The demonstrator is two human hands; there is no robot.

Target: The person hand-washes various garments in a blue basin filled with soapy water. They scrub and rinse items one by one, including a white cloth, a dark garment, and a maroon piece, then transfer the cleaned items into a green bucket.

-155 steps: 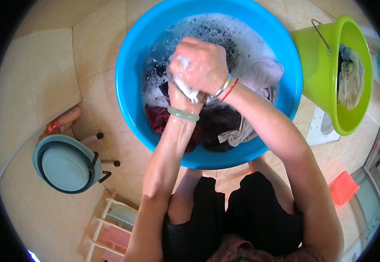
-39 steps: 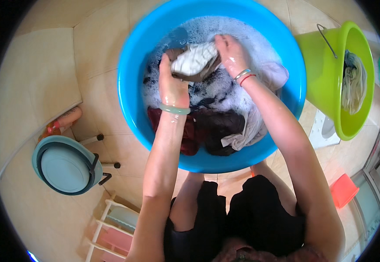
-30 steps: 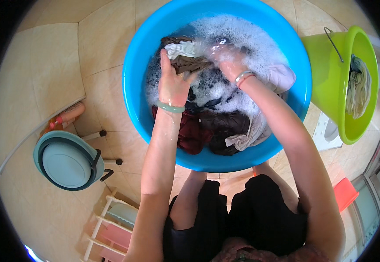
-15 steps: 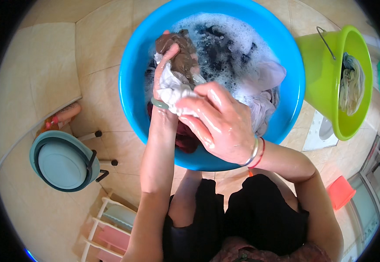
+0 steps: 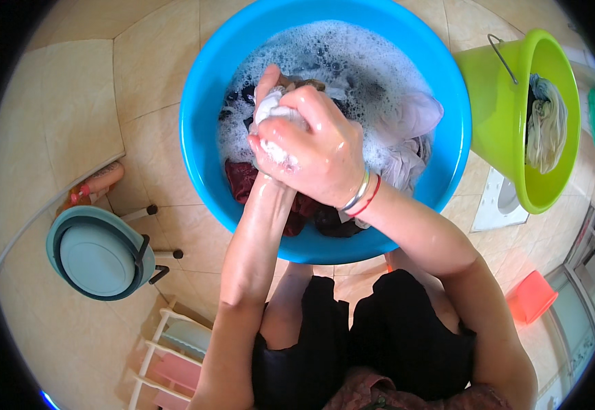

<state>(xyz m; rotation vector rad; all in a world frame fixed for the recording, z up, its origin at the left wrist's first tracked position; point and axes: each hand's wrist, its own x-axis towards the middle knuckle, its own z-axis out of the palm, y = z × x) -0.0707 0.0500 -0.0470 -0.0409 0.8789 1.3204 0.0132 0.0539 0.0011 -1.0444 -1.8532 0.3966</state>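
Over the blue basin, my two hands are pressed together around a wet, bunched white cloth. My right hand is closed over the cloth from above, its fingers curled and dotted with suds. Beneath it, my left hand grips the cloth from the far side; most of it is hidden, with a finger showing. Foamy water fills the basin. A dark red garment lies in it below my left wrist. On the right, a pale garment bulges up through the foam.
A lime-green bucket with wet cloth inside stands right of the basin. Left are a grey-blue folding basin and an orange-pink bottle. A white rack stands lower left, and a coral container sits lower right.
My right hand has moved left and up onto my left hand, covering the white cloth. The brown cloth formerly spread over my left hand is now mostly hidden.
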